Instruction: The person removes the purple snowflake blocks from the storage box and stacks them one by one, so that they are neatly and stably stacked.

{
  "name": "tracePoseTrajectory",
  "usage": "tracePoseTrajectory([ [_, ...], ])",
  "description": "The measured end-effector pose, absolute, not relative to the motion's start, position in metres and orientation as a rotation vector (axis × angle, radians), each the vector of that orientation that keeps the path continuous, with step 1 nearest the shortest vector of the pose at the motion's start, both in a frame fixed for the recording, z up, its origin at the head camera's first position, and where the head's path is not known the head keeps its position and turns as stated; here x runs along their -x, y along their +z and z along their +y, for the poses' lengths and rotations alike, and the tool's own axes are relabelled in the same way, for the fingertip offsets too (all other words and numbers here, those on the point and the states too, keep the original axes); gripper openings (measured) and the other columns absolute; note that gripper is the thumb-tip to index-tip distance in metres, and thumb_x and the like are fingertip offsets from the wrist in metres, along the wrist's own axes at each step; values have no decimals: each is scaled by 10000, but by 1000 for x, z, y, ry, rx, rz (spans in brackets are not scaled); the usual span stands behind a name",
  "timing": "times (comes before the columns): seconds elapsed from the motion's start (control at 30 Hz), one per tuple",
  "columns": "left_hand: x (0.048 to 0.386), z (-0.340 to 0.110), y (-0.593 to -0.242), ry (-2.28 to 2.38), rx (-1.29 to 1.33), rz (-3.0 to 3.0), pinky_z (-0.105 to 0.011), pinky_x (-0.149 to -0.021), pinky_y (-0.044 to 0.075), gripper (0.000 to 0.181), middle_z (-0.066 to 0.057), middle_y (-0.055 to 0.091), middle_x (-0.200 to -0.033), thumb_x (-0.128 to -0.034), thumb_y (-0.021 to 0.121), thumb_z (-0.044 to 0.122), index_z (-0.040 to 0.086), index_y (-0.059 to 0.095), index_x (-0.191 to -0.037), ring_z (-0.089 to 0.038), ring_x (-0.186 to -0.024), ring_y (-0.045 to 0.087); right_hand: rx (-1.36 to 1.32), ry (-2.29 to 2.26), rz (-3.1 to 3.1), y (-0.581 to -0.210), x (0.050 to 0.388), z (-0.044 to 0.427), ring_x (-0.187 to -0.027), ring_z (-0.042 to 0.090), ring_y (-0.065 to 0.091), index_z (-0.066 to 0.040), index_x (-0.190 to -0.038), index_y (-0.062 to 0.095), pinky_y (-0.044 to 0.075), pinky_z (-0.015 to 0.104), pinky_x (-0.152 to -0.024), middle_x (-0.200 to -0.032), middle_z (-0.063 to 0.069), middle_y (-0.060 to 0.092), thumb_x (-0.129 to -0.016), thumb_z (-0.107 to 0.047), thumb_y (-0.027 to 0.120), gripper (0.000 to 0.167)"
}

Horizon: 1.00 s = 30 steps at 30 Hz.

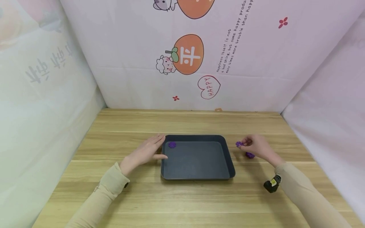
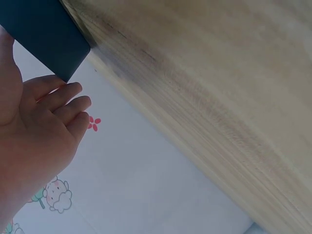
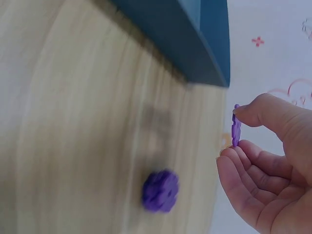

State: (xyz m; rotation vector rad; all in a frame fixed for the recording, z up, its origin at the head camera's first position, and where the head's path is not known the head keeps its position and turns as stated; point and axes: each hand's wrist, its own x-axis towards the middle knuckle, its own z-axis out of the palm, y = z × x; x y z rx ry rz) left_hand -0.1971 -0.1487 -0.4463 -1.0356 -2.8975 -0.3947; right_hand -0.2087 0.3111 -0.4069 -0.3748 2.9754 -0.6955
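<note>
A dark grey rectangular tray [image 1: 196, 161] lies on the wooden table, and one purple flower-shaped disc [image 1: 172, 145] rests in its far left corner. My left hand [image 1: 146, 150] touches the tray's left side with fingers extended, the thumb reaching over the rim. To the right of the tray, my right hand [image 1: 256, 146] pinches another purple disc [image 3: 236, 126] between thumb and fingertips, above the table. Below that hand, a small purple pile [image 3: 161, 191] of similar discs sits on the wood; how many it holds I cannot tell.
The wooden table [image 1: 196, 202] meets a printed white cloth backdrop [image 1: 128, 63] at its far edge. Cloth walls also stand at the left and right sides. A black wrist-worn device [image 1: 272, 184] hangs at the right sleeve.
</note>
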Motion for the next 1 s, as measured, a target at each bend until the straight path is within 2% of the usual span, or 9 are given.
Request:
tracePoseTrajectory([
  [0.27,198,-149,-448,-395,1026,-2916,-553,-1210,320,861,-261,355,-1561,-908,652,496,-78,372,-1485,-423,-1464,339,262,-683,2989,-418,202,335,-764,186,671,37,-916,703,528,222,-607,-855,150,730,-832,-216,769,275],
  [0.47,198,-149,-448,-400,1033,-2916,-545,-1211,321,873,-253,355,-1565,-905,645,514,-71,366,-1490,-413,-1468,339,225,-685,2974,-422,199,345,-757,169,661,37,-905,702,528,231,-633,-847,144,731,-826,-234,782,294],
  [0.63,198,-149,-449,-398,1035,-2906,-561,-1201,331,862,-261,359,-1560,-905,654,496,-80,374,-1483,-427,-1459,347,228,-652,2971,-427,197,351,-737,143,653,25,-913,715,543,266,-647,-841,121,736,-833,-236,771,279],
  [1.0,197,-149,-447,-411,1029,-2916,-550,-1210,320,874,-253,345,-1570,-903,648,512,-67,363,-1493,-411,-1469,336,246,-599,2988,-433,193,355,-747,205,670,46,-902,707,589,377,-689,-844,154,735,-820,-215,782,284],
])
